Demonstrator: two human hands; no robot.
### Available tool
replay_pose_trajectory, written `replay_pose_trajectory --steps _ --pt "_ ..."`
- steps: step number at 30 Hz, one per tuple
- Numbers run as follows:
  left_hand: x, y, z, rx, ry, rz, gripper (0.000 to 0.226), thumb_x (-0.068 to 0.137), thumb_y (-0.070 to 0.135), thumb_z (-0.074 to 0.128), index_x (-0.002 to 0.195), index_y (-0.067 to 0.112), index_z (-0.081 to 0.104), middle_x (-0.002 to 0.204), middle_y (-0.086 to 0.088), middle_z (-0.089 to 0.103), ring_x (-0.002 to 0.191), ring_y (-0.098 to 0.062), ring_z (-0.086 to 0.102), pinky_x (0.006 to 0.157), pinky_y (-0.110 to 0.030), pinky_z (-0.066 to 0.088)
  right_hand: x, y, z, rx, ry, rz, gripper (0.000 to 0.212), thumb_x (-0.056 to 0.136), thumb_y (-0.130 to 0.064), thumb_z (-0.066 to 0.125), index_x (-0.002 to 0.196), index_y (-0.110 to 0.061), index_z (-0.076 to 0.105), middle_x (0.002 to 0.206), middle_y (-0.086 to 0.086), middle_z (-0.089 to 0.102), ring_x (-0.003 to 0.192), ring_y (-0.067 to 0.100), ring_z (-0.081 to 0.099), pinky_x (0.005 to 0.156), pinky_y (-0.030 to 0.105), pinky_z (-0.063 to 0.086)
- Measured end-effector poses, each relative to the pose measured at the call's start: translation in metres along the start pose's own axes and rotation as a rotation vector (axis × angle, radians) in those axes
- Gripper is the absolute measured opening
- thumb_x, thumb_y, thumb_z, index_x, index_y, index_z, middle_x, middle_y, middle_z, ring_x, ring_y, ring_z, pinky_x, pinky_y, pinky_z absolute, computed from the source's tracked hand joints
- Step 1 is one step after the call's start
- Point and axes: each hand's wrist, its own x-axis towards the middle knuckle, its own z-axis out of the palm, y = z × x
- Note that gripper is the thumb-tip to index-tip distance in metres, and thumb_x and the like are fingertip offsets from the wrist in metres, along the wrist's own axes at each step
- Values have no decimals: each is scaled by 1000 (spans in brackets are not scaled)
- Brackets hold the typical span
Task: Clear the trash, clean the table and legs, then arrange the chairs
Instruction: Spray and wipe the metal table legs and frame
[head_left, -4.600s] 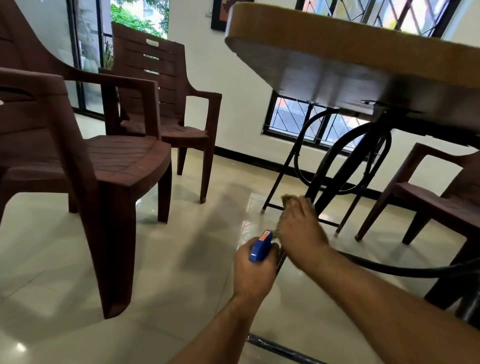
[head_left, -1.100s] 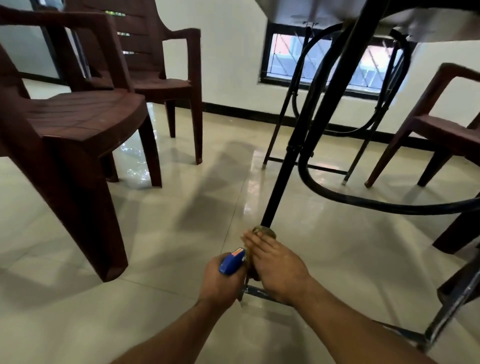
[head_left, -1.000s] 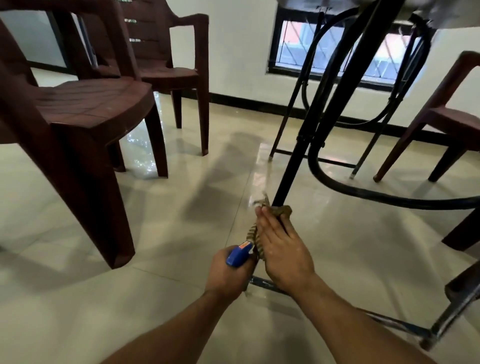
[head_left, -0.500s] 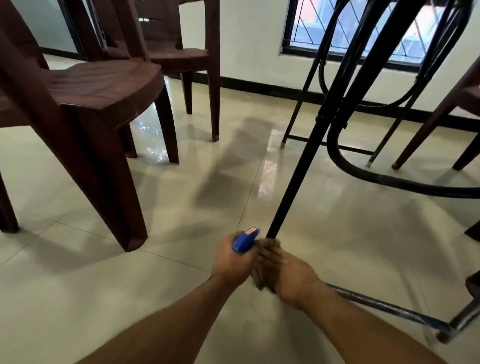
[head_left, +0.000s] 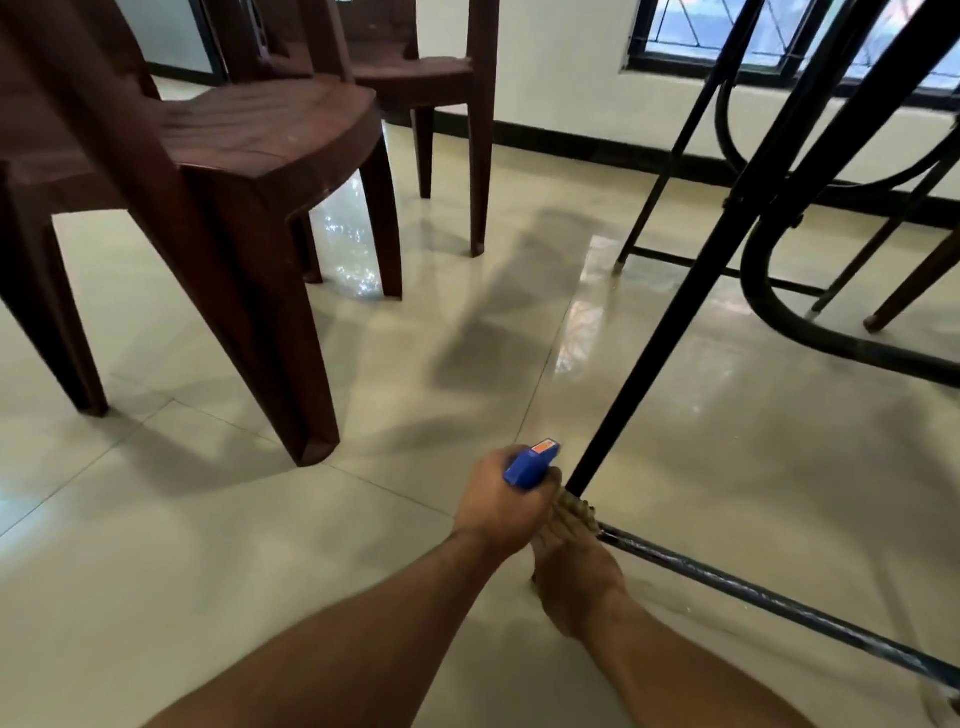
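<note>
Down at floor level, the black table leg (head_left: 675, 322) slants from the upper right to its foot on the pale tiled floor (head_left: 208, 545). From that foot a low bar (head_left: 753, 592) runs along the floor to the near right.

Left of the leg a broad stretch of tile lies open as far as the near chair (head_left: 249, 156), whose front leg stands well apart from the hands. A far chair (head_left: 415, 62) stands behind it by the wall. To the right, a curved black tube (head_left: 779, 322) sweeps low over the floor, and another chair's leg (head_left: 914, 291) shows at the far right edge.

The left hand (head_left: 501, 499), its arm reaching in from the near left, is wrapped around the blue head of a spray bottle (head_left: 532, 464), just beside the leg's foot. The right hand (head_left: 574, 564) lies low with its back up, beside the bar. Its fingers reach onto a brownish cloth (head_left: 577, 506) bunched where leg and bar join. The left hand covers part of those fingers, so I cannot tell whether they curl round the cloth or press it flat.
</note>
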Motion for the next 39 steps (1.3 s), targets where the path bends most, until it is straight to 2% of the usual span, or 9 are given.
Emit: replay_pose_trajectory --steps 3,7,9,11,14,24,29,34,39 --pt "-7 2 -5 4 -9 -16 22 90 24 71 86 38 54 83 2 64 76 -14 61 80 -32 59 4 3 -14 201 -115 -14 52 101 -26 46 151 -16 39 160 6 32 149 25 23 122 39 16" --pt "-20 10 -9 6 -25 -16 26 91 22 70 84 37 50 81 2 62 75 -16 60 82 -37 59 18 -6 -11 307 -299 -60 54 98 -16 48 149 -4 37 156 20 32 148 35 23 123 44 15" --pt "-26 20 -11 28 -31 17 27 92 20 69 81 36 50 77 2 61 72 -15 59 76 -33 58 11 -16 4 753 -367 54 57 96 -6 51 149 -1 35 153 25 34 141 34 34 117 40 29" --pt "-28 25 -13 52 -59 62 20 92 19 68 80 29 56 73 0 63 63 -10 58 70 -32 58 -3 -26 17 1176 -411 311 47 96 -6 51 143 -9 46 126 20 53 99 22 60 82 36 52" --pt "-25 30 -15 41 -90 104 16 92 16 68 80 24 60 71 -4 64 55 -6 56 60 -27 57 -41 -14 -13 2004 -632 601 25 105 -11 36 105 -4 60 72 19 62 48 22 57 46 26 46" --pt "-25 10 55 159 -227 26 10 84 25 71 78 23 64 65 -1 63 58 -17 57 60 -37 54 -154 78 -14 2419 -287 1208 45 105 -29 35 114 5 64 107 32 69 86 43 72 80 58 54" --pt "-40 1 123 154 -401 18 13 83 28 71 77 19 64 63 -1 59 57 -19 52 61 -41 51 -235 119 24 2459 165 1568 38 105 -27 37 118 0 61 108 29 70 101 44 66 94 68 46" --pt "-74 2 197 192 -617 67 20 76 40 68 77 21 62 59 5 54 55 -16 48 58 -30 44 -299 143 59 2331 513 1817 30 106 -28 38 99 -9 61 83 17 63 77 34 59 83 53 51" --pt "-91 15 259 211 -736 88 14 80 36 68 75 24 63 64 5 58 58 -13 50 61 -29 48 -307 160 85 2197 699 1881 23 96 -23 63 116 -12 59 100 14 66 94 34 64 75 47 54"
